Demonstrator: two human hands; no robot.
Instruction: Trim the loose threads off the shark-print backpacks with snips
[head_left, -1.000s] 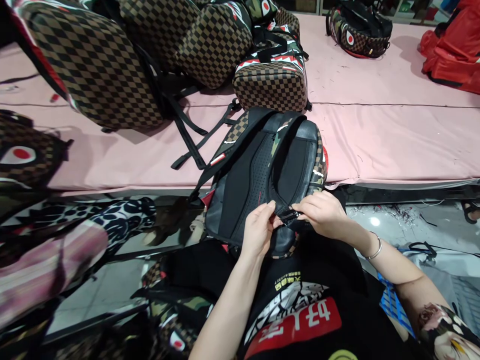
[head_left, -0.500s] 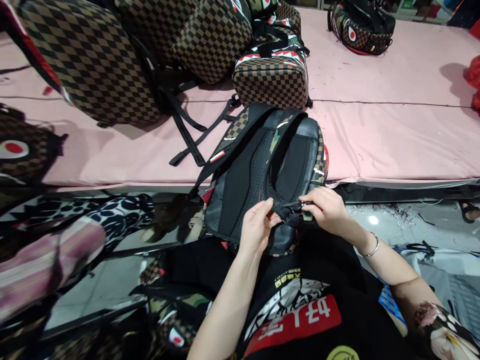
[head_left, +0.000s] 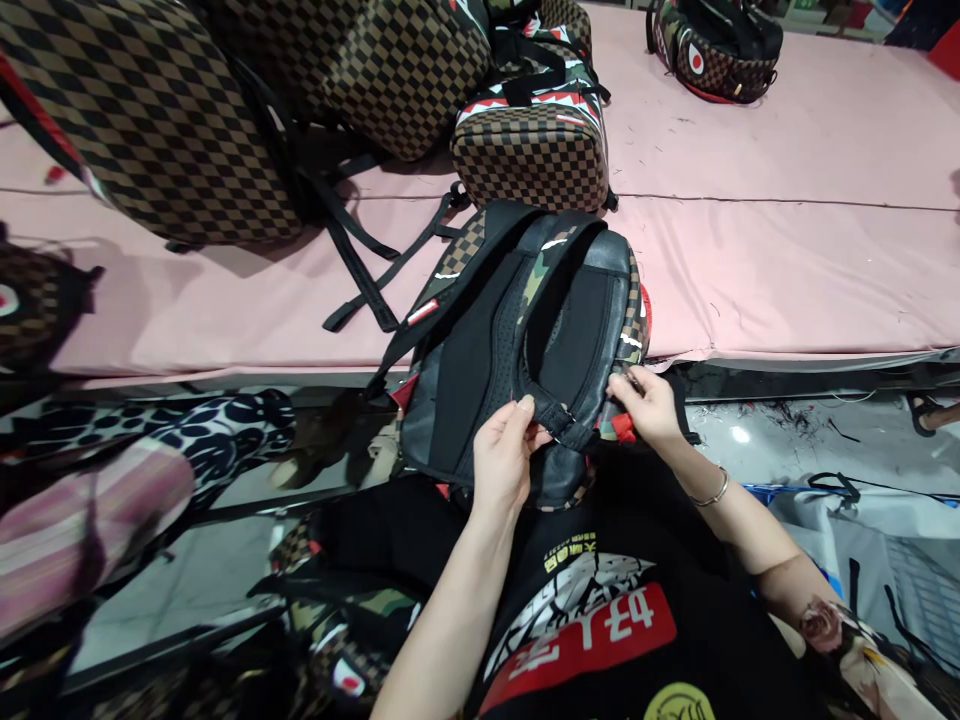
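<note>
A black-backed backpack [head_left: 472,350] with checkered and camouflage sides leans on the edge of the pink table, its straps facing me. My left hand [head_left: 506,445] pinches the lower end of the shoulder strap [head_left: 541,275], beside a buckle [head_left: 566,425]. To the right, my right hand [head_left: 646,402] is closed at the backpack's lower right side, thumb and finger together near a small dark piece that is too small to make out. A red tab [head_left: 622,428] shows just below those fingers.
Checkered backpacks [head_left: 172,130] crowd the back left of the pink table [head_left: 787,260], with a smaller one [head_left: 529,155] directly behind. Another bag [head_left: 720,55] sits far right. A person's patterned sleeve [head_left: 240,430] is at left. More bags [head_left: 352,650] lie low at left.
My right hand has moved off the strap buckle, slightly right and up to the backpack's side. My left hand stays on the strap. The whole view has shifted a little.
</note>
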